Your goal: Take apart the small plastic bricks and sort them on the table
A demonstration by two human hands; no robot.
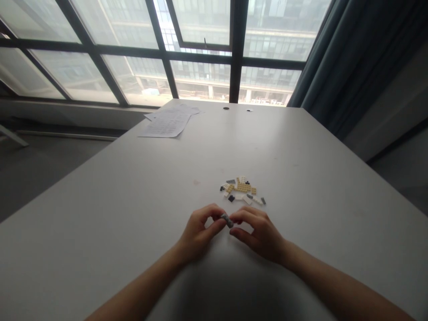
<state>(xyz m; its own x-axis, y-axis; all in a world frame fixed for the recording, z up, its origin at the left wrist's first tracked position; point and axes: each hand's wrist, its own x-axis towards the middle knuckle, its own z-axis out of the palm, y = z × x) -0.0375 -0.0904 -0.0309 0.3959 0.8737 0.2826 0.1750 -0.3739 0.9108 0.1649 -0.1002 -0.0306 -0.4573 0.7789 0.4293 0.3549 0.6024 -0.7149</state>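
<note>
Grey piece [227, 220], small and blurred, is held just above the worktop [100, 214] near its close edge, pinched from both sides. The left hand [197, 232] comes in from 7 o'clock and its thumb and forefinger are closed on the piece's left end. The right hand [262, 234] comes in from 5 o'clock and its fingertips are clamped on the right end, so the two hands nearly meet over it. The piece's exact shape is too small to tell.

Just beyond the hands, at about 1 o'clock, lies a pile of small bricks [242, 189], mostly tan with a few white, grey and dark ones, loosely scattered and apart from the hands. Well beyond, at 11 o'clock near the far edge, printed sheets of paper [167, 124] lie flat and overlapping. Behind the worktop stands a dark-framed window [239, 49], with a curtain [351, 58] at 2 o'clock.
</note>
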